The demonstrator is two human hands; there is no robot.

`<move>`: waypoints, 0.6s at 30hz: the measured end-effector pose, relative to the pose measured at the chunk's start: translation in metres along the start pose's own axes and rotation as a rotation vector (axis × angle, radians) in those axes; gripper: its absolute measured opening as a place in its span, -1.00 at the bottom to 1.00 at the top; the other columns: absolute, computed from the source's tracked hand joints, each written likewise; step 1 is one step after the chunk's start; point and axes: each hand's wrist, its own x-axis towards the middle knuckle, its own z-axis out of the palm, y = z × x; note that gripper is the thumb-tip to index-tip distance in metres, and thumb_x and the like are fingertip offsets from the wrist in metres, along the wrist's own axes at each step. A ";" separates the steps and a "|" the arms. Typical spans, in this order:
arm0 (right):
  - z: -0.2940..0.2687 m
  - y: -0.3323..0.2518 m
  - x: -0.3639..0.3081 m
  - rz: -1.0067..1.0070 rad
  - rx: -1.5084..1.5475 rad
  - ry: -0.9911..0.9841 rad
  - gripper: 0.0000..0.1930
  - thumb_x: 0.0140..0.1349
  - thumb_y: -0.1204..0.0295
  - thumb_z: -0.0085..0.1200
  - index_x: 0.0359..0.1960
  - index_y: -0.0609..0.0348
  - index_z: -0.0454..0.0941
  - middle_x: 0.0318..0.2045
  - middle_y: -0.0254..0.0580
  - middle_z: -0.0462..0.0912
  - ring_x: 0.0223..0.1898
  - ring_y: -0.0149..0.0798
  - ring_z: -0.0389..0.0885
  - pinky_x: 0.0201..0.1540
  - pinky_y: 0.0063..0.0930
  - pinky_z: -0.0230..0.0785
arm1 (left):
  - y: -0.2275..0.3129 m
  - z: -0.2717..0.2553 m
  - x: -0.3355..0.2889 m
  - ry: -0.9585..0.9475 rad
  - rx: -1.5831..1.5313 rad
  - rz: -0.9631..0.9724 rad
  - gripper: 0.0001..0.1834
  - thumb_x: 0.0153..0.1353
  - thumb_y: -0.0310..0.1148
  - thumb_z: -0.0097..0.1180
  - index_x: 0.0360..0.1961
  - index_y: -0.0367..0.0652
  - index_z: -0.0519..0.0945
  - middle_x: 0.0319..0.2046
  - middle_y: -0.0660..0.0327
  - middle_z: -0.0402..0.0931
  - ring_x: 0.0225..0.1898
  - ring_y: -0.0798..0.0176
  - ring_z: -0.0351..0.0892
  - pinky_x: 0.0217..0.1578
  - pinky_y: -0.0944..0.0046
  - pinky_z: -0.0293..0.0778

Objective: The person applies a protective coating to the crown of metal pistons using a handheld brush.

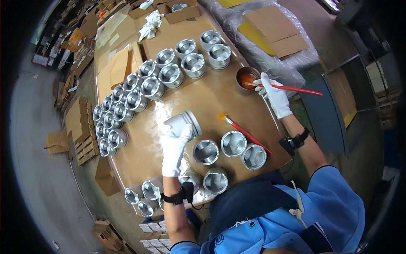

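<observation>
My left hand (175, 148), in a white glove, is closed around a silver engine piston (186, 123), tilted on its side above the table, its grooved end to the right. My gloved right hand (274, 95) grips a thin red-handled brush (296, 89). The brush's tip end is at the brown cup (247, 80), which has orange-red liquid inside. A second red-handled brush (249, 135) with orange-stained bristles lies on the table between my hands. Close to my left hand stand several more pistons (206, 152), open ends up.
Rows of pistons (171, 75) run along the table's far and left side. More pistons (151, 189) stand at the near left corner. Cardboard boxes (182, 12) and a white cloth (150, 25) lie at the far end. Plastic-wrapped cardboard (277, 29) stands beyond the cup.
</observation>
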 end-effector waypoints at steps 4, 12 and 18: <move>0.038 -0.053 -0.062 0.010 0.089 -0.170 -0.42 0.51 -0.06 -0.03 -0.34 0.25 0.72 -0.47 -0.24 0.73 -0.44 -0.47 0.65 -0.30 -0.60 0.44 | -0.016 0.006 -0.045 0.068 -1.161 0.051 -0.49 0.49 -0.16 0.06 0.32 -0.23 0.43 0.24 0.00 0.52 0.21 0.08 0.57 0.19 0.02 0.57; 0.099 -0.074 -0.146 -0.146 -0.056 -0.494 -0.45 0.51 0.02 0.02 -0.39 0.31 0.69 -0.51 -0.21 0.72 -0.47 -0.43 0.65 -0.32 -0.54 0.49 | -0.023 0.038 -0.072 -0.028 -1.694 -0.192 -0.37 0.49 -0.07 0.05 0.41 -0.23 0.28 0.31 -0.06 0.40 0.27 -0.04 0.49 0.31 -0.10 0.47; 0.100 -0.074 -0.131 0.177 0.166 -0.342 -0.43 0.50 -0.02 0.02 -0.42 0.30 0.71 -0.51 -0.19 0.74 -0.50 -0.43 0.69 -0.38 -0.57 0.51 | -0.032 0.025 -0.084 -0.146 -1.945 -0.228 -0.34 0.53 -0.04 -0.09 0.46 -0.24 0.21 0.43 -0.18 0.24 0.40 -0.19 0.34 0.40 -0.28 0.33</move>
